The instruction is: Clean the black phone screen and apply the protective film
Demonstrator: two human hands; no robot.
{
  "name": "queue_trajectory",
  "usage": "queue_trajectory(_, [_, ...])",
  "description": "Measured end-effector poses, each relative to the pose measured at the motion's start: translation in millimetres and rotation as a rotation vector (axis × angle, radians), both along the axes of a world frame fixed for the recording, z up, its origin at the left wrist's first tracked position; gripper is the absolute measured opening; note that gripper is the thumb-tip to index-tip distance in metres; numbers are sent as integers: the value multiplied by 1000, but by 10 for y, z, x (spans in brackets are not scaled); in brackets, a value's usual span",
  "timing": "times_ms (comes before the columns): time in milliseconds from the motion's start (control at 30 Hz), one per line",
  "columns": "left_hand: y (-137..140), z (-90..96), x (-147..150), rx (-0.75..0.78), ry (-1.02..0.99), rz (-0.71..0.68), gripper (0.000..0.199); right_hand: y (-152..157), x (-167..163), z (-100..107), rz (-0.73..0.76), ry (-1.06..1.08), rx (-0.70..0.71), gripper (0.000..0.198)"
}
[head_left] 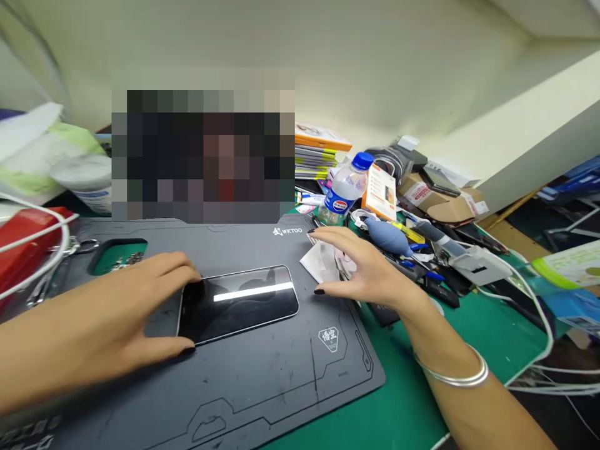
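Note:
A black smartphone (239, 306) with a pale frame lies screen up on the grey work mat (262, 381), a white strip of light reflected across its glass. My left hand (154, 306) holds its left end, thumb at the near edge and fingers at the far edge. To the right of the phone, my right hand (363, 269) hovers open with thumb and fingers spread, apart from the phone. Behind and partly under the right hand is a crumpled white wrapper or tissue (322, 262). A silver bangle (462, 375) circles the right wrist.
A Pepsi bottle (345, 190), a blue air blower (388, 235), an orange-and-white box (380, 192) and scattered tools crowd the right side. Small screws (126, 261) sit in a mat recess at left, near a red case (32, 244) and white cables. A blurred block hides the back.

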State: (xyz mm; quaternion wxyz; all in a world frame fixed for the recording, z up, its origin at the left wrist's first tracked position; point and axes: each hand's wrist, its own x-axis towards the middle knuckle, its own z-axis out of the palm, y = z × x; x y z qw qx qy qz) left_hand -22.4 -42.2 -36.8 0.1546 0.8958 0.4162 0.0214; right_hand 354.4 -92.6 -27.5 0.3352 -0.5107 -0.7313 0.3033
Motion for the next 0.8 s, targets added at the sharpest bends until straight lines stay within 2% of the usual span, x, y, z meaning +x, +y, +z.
queue_trajectory(100, [32,-12,19,-114,60,-82,46,-83,-150,8,-1,135,-39,55])
queue_trajectory(167, [53,-34,22,-110,33,-83,51,-143,-226,12,-5,249,-117,50])
queue_trajectory(300, [46,-8,60,-87,-10,-95,48,-205,-272,49,-2,441,-304,47])
queue_trajectory(467, [34,89,125,-99,32,-122,44,-178,-245,56,0,557,-477,46])
queue_trajectory(800, [19,125,146,-95,26,-112,42,-151,-263,60,39,660,-542,43])
